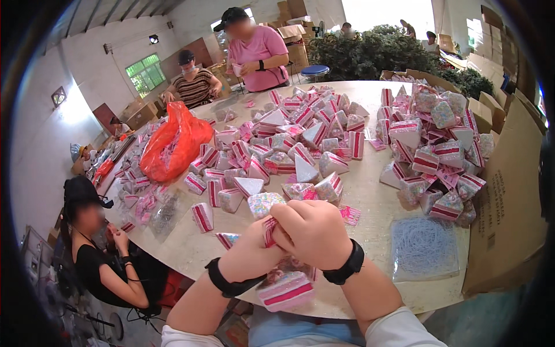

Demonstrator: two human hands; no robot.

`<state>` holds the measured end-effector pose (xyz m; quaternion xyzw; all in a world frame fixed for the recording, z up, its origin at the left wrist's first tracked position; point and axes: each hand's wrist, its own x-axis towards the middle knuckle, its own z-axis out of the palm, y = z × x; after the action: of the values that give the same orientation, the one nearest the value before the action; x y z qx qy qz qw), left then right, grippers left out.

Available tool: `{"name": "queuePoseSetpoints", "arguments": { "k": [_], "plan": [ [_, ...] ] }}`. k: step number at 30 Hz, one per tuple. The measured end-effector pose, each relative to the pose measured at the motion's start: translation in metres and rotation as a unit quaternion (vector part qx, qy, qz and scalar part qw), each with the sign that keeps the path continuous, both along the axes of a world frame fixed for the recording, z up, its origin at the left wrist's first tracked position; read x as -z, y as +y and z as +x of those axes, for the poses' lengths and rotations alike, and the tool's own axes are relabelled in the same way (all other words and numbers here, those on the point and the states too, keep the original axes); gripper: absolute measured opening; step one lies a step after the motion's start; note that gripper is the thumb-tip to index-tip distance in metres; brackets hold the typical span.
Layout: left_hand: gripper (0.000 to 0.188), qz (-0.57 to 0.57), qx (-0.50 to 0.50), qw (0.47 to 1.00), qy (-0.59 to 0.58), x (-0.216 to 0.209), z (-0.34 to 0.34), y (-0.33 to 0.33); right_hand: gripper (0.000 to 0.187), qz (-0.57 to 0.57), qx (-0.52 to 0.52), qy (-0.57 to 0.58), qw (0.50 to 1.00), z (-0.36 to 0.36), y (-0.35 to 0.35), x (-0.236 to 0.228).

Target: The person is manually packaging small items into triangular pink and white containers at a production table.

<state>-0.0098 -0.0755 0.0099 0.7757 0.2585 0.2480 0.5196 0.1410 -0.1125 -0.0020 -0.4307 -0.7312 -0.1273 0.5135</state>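
My left hand [250,250] and my right hand [312,230] meet at the near edge of the table, fingers closed and pressed together. A pink card tag [269,230] shows in the fingers of my left hand. What the fingertips of my right hand pinch is hidden behind its knuckles. Just beyond the hands sits a toy cake slice [266,203] with a speckled, colourful end. Below my wrists is another cake slice [286,292], white with a bright pink band, slightly blurred; what holds it up cannot be made out.
Many cake slices [306,168] cover the table [370,254], with another heap [436,150] at the right. A clear bag of pale strings [425,248] lies near a cardboard box [509,196]. A red plastic bag [173,144] stands left. Co-workers sit and stand around the table.
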Motion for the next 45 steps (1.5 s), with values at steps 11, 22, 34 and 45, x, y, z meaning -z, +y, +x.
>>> {"name": "queuePoseSetpoints", "arguments": {
  "k": [11, 22, 34, 45],
  "plan": [
    [0.023, -0.150, -0.088, 0.970, -0.172, 0.027, -0.001, -0.012, 0.029, -0.107, -0.072, -0.013, 0.992, -0.004, -0.013, -0.005],
    [0.015, -0.232, -0.127, 0.951, -0.157, 0.041, -0.018, -0.002, 0.029, -0.439, -0.357, 0.317, 0.761, 0.023, -0.006, -0.011],
    [0.022, 0.129, -0.073, 0.989, -0.018, 0.025, -0.026, -0.024, 0.065, -0.368, -0.367, 0.359, 0.775, 0.015, 0.013, 0.008],
    [0.068, 0.215, 0.001, 0.976, -0.025, 0.023, -0.025, -0.030, 0.095, -0.310, -0.348, 0.204, 0.861, 0.010, 0.007, 0.009]
  ]
}}
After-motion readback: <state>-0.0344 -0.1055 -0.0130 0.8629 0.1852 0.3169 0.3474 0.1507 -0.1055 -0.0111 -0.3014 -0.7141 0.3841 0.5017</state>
